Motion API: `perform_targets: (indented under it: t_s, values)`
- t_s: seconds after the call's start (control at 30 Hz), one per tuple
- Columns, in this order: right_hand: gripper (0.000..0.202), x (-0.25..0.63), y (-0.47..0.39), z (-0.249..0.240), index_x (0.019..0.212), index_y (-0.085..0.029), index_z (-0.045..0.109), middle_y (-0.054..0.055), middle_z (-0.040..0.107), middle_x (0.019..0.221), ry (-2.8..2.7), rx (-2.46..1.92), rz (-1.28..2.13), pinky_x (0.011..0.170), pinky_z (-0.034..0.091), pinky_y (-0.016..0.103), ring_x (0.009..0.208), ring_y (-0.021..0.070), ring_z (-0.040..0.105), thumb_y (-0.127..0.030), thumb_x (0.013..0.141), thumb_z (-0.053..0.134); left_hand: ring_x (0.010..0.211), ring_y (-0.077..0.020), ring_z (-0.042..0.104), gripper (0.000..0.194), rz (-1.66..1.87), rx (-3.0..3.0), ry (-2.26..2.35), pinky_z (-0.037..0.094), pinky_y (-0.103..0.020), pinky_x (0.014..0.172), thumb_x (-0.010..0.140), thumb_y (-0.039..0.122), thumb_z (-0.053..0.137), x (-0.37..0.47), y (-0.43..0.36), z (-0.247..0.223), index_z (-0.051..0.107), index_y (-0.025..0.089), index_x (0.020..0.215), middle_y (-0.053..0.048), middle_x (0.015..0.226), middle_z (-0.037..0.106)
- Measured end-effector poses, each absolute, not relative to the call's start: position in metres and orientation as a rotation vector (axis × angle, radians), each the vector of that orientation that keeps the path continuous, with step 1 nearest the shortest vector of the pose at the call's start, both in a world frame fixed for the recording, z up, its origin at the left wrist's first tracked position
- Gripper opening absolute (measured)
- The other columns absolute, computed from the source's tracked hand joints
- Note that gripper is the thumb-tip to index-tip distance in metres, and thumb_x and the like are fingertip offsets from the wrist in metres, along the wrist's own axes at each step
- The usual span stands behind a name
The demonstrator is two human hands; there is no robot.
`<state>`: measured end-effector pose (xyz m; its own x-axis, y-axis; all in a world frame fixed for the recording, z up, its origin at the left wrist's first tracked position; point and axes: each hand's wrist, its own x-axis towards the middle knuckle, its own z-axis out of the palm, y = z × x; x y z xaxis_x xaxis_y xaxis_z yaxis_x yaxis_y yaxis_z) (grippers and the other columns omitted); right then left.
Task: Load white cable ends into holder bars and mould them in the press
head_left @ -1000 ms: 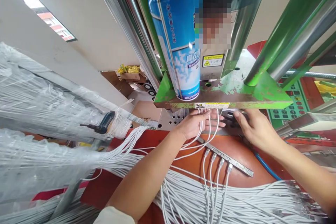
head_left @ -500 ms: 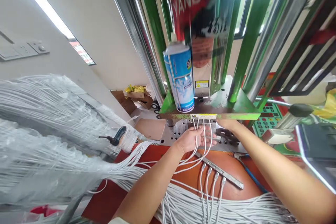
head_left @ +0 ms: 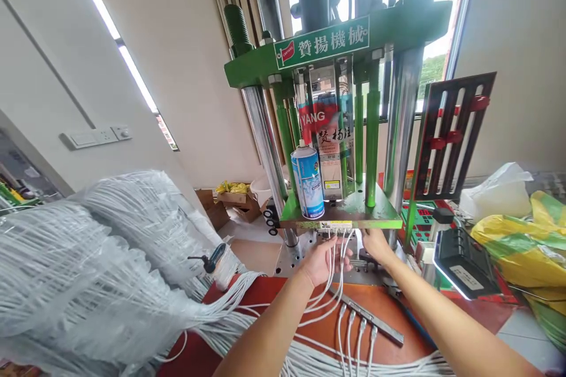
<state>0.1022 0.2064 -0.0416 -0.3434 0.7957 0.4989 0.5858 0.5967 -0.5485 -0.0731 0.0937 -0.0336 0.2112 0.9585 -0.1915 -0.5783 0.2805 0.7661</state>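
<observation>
My left hand (head_left: 319, 264) is under the front edge of the press's green plate (head_left: 375, 217). Several white cables (head_left: 331, 274) hang from beneath that plate and pass across its palm, with the fingers curled loosely behind them. To the right, my right hand (head_left: 375, 245) reaches in below the plate edge with bent fingers; whatever they grip is hidden. A blue and white spray can (head_left: 308, 184) stands upright on the plate above my left hand. On the orange-red table in front lies a metal bar (head_left: 371, 319) with several cable plugs set along it.
A mass of loose white cables (head_left: 309, 359) spreads over the table's near side. Plastic-wrapped cable bundles (head_left: 132, 247) fill the left. At the right are a black box (head_left: 464, 262), a slotted dark panel (head_left: 455, 135) and a yellow-green sack (head_left: 513, 247).
My view has tilted up and back, so the press's upper part now shows. Both hands stay below the plate; my left fingers look more curled around the cables.
</observation>
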Motion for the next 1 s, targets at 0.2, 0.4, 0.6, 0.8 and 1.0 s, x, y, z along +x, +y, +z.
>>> perform_targets:
  t_s: [0.2, 0.4, 0.6, 0.8, 1.0]
  values:
    - [0.030, 0.144, 0.142, -0.071, 0.103, -0.023, 0.054, 0.008, 0.066, 0.096, -2.046, -1.053, 0.381, 0.080, 0.053, 0.039, 0.088, 0.0236, 0.065, -0.042, 0.110, 0.033, 0.039, -0.0048, 0.036, 0.042, 1.107, 0.559, 0.800, 0.018, -0.018, 0.037, 0.086, 0.047, 0.076, -0.036, 0.029, -0.030, 0.070, 0.006, 0.098, -0.003, 0.062, 0.062]
    - [0.033, 0.169, 0.100, -0.085, 0.104, -0.023, 0.054, 0.011, 0.068, 0.097, -1.954, -1.248, 0.359, 0.073, 0.049, 0.043, 0.085, 0.0312, 0.066, -0.047, 0.107, 0.032, 0.033, -0.0045, 0.017, 0.055, 1.127, 0.542, 0.887, 0.008, -0.022, 0.036, 0.076, 0.067, 0.079, -0.002, -0.037, -0.037, 0.065, 0.016, 0.091, 0.009, 0.044, 0.042]
    - [0.033, 0.195, 0.090, -0.094, 0.088, -0.025, 0.056, 0.005, 0.066, 0.085, -2.048, -1.199, 0.460, 0.070, 0.050, 0.038, 0.077, 0.0250, 0.065, -0.048, 0.106, 0.038, 0.038, -0.0072, 0.030, 0.059, 1.036, 1.032, 1.087, 0.020, -0.023, 0.042, 0.090, 0.073, 0.060, -0.021, -0.053, -0.026, 0.067, 0.014, 0.091, 0.005, 0.045, 0.046]
    - [0.039, 0.208, 0.084, -0.086, 0.100, -0.025, 0.072, 0.012, 0.066, 0.120, -2.098, -1.100, 0.521, 0.099, 0.048, 0.051, 0.114, 0.0322, 0.062, -0.055, 0.102, 0.047, 0.051, -0.0091, 0.033, 0.049, 0.861, 1.477, 1.228, 0.027, -0.026, 0.054, 0.102, 0.061, 0.046, -0.038, -0.057, 0.005, 0.059, 0.017, 0.085, 0.005, 0.057, 0.040]
    - [0.057, 0.195, 0.040, -0.013, 0.111, -0.020, 0.072, 0.010, 0.071, 0.107, -1.889, -0.615, 1.796, 0.089, 0.054, 0.040, 0.101, 0.0257, 0.067, -0.067, 0.103, 0.040, 0.059, -0.0105, 0.035, 0.031, 0.594, 1.971, 1.215, 0.026, -0.027, 0.058, 0.103, 0.025, 0.047, -0.039, -0.053, 0.025, 0.044, 0.020, 0.073, 0.003, 0.065, 0.044]
